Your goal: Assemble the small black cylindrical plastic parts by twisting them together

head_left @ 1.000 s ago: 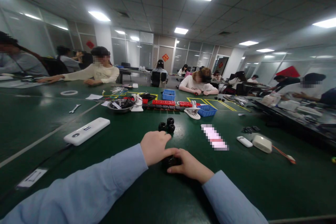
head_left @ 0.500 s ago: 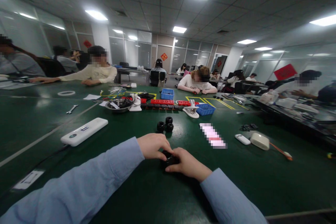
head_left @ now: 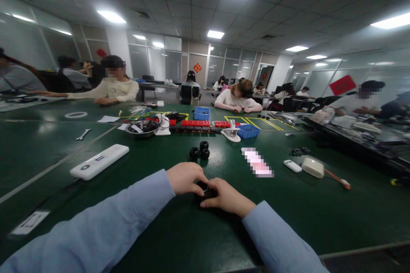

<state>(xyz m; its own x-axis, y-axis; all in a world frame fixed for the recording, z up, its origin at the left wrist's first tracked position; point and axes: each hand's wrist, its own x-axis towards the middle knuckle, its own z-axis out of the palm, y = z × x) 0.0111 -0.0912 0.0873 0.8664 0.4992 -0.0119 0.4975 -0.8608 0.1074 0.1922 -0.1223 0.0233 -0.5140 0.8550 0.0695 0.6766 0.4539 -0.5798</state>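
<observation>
Both my hands meet around a small black wheel (head_left: 204,189), which rests on or just above the green table (head_left: 153,239). My left hand (head_left: 185,178) grips it from the left and far side, thumb and fingers closed. From the right, my right hand (head_left: 226,195) pinches the same wheel between thumb and fingers. Fingers hide much of it. Just beyond my hands stand several similar black wheels (head_left: 199,151), grouped close together.
A white power strip (head_left: 99,162) lies left; a wrench (head_left: 83,135) is behind it. Farther back are a metal bowl (head_left: 141,130), red parts (head_left: 195,123), white clamps (head_left: 231,132) and a blue bin (head_left: 248,131). A phone (head_left: 257,162) and white case (head_left: 313,167) lie right. People sit around.
The view has shifted slightly, so the scene sits a little farther left. Both hands keep their hold on the wheel, with only slight finger movement.
</observation>
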